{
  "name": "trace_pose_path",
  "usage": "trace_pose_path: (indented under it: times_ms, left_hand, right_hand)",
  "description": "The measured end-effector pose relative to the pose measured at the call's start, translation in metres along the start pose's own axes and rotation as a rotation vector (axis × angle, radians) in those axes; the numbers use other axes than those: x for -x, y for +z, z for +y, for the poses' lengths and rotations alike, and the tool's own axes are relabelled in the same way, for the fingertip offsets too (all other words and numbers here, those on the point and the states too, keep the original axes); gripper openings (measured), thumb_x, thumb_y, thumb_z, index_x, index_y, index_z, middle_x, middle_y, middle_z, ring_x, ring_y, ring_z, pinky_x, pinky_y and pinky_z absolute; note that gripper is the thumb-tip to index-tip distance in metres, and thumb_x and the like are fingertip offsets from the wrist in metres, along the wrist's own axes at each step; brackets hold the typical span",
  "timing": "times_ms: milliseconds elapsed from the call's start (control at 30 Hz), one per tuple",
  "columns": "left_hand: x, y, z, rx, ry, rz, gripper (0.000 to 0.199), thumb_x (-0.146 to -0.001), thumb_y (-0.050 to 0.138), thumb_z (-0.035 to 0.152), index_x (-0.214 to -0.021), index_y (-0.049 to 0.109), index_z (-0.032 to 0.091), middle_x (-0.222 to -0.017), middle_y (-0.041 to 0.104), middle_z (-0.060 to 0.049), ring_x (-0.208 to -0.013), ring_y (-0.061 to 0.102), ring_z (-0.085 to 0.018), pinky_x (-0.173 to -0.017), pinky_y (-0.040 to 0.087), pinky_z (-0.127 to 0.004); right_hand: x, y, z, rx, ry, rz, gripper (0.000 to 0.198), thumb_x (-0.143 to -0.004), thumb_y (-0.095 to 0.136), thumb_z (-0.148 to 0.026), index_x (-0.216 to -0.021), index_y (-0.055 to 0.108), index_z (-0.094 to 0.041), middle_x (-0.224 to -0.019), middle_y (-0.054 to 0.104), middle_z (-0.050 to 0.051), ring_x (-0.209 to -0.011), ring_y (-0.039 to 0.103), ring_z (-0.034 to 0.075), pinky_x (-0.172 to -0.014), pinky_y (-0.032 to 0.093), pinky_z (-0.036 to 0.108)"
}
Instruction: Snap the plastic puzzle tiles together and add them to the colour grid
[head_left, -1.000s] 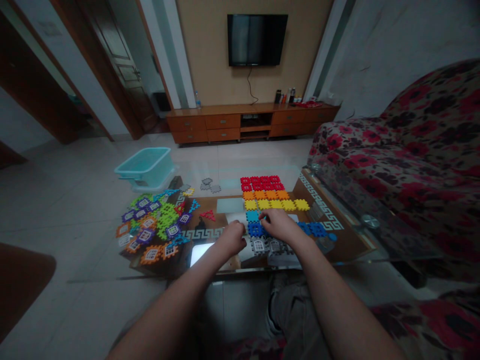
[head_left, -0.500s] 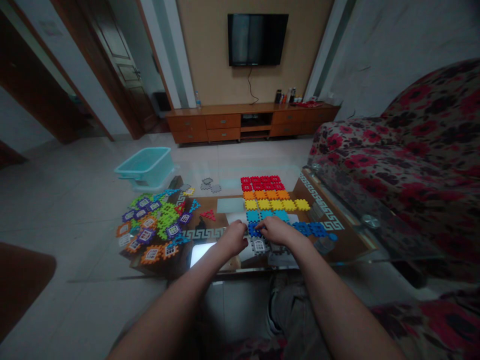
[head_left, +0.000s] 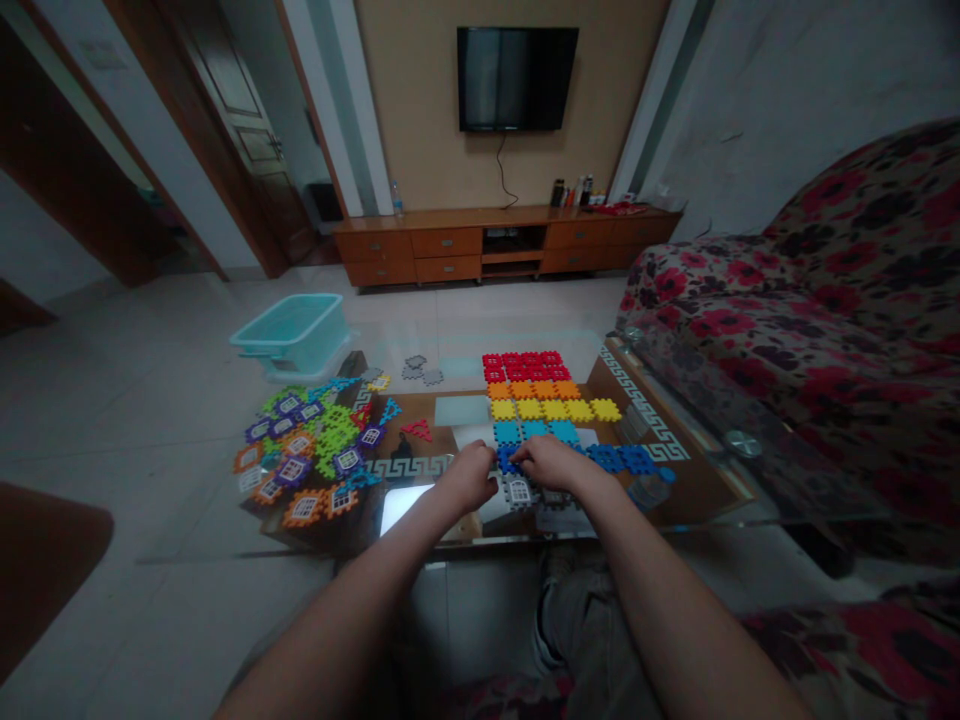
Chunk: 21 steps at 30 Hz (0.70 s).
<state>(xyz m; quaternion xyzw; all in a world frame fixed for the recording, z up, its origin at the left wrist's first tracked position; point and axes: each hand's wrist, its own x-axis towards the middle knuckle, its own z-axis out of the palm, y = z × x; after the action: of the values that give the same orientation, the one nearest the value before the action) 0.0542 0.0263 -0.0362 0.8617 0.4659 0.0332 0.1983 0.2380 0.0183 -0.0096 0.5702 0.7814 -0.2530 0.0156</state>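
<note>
Both hands meet at a dark blue interlocking tile (head_left: pixel 509 459) lying on the glass table. My left hand (head_left: pixel 472 474) is closed at its left edge, fingers curled. From the right, my right hand (head_left: pixel 551 460) pinches the same tile with bent fingers, partly covering it. More dark blue tiles (head_left: pixel 622 459) continue the row to the right. Just nearer lies a grey window tile (head_left: pixel 518 491). Beyond the hands are rows of light blue tiles (head_left: pixel 534 431), yellow tiles (head_left: pixel 553 409), orange tiles (head_left: pixel 533 390) and red tiles (head_left: pixel 523 366).
A mixed pile of tiles (head_left: pixel 307 440) covers the left end of the glass table (head_left: pixel 202 540). Grey tiles (head_left: pixel 422 370) and a red triangle piece (head_left: pixel 417 430) lie apart. A turquoise tub (head_left: pixel 292 335) stands behind the pile; a clear bottle (head_left: pixel 651 487) is at right.
Hardly anything differs. Both hands stay at the dark blue tile, and the whole view has shifted very slightly.
</note>
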Motion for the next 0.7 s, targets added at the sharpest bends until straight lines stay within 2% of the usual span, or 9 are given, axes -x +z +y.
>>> trace_pose_path:
  times_ms: [600, 700]
  left_hand:
    - [0.0005, -0.0007, 0.0006, -0.001, -0.012, -0.01, 0.024, -0.073, 0.061, 0.014, -0.096, 0.067, 0.015, -0.102, 0.065, -0.011, -0.098, 0.064, -0.024, -0.087, 0.049, -0.03]
    - [0.0013, -0.0018, 0.001, -0.003, -0.019, -0.007, 0.025, -0.073, 0.061, 0.014, -0.097, 0.067, 0.015, -0.102, 0.065, -0.011, -0.099, 0.064, -0.024, -0.087, 0.049, -0.03]
  right_hand:
    - [0.0006, -0.0013, -0.0024, -0.007, 0.008, -0.006, 0.036, -0.082, 0.052, -0.012, -0.106, 0.077, -0.022, -0.109, 0.075, 0.007, -0.103, 0.069, 0.021, -0.09, 0.047, 0.026]
    - [0.0005, -0.0016, -0.0035, -0.006, 0.011, 0.027, 0.037, -0.083, 0.051, -0.013, -0.109, 0.077, -0.022, -0.111, 0.075, 0.007, -0.104, 0.069, 0.021, -0.092, 0.047, 0.026]
